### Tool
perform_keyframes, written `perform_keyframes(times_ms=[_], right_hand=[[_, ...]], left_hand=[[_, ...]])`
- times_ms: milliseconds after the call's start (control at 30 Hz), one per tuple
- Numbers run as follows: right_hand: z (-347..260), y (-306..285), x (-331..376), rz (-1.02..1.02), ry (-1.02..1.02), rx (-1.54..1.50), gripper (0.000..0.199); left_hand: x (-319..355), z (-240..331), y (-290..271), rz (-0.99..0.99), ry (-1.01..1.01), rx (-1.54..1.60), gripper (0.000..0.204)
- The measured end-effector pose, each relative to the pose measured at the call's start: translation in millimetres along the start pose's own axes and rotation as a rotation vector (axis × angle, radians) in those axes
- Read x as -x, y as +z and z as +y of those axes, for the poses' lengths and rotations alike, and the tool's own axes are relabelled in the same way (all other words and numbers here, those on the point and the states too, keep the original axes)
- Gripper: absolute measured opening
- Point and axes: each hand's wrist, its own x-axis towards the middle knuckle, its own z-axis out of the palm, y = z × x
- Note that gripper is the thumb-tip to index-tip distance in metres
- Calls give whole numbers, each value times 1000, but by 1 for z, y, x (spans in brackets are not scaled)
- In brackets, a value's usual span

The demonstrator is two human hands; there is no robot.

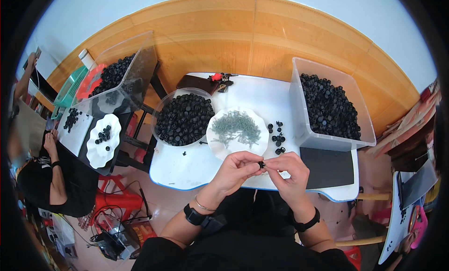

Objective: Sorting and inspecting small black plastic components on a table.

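My left hand [236, 170] and my right hand [287, 170] meet over the near edge of the white table [187, 166]. Together they pinch one small black plastic part [261, 165] between their fingertips. Just beyond them sits a white scalloped plate [220, 147] holding a heap of thin grey-green pins [236, 127]. A round clear bowl [161, 107] full of black parts stands to its left. Several loose black parts [278, 137] lie to the plate's right.
A tall clear bin [329, 140] of black parts stands at the right, with a dark mat [327, 167] in front of it. A dark pouch [199, 82] lies at the back. At the left, another person [51, 177] sits at a second table with a bin and plate.
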Motion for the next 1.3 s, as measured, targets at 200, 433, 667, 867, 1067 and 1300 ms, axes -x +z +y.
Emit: perform_keyframes(times_ms=[200,433,667,867,1067,1300], right_hand=[[4,-1,7,-19,34,10,20],[8,-3,14,-56,-11,27,20],[12,-9,20,-14,61,-22,27],[13,-27,11,-244,141,-55,35],[27,-40,16,-239,239,-65,34],[47,-61,17,63,427,-281,24]], left_hand=[[1,-7,1,7,-31,-4,16],[-2,-17,-5,38,-42,25,12],[-12,-20,9,-11,-53,89,5],[-18,-20,3,-35,-163,-28,6],[-38,-19,4,-33,-266,-234,24],[-82,-28,4,6,100,-1346,28]])
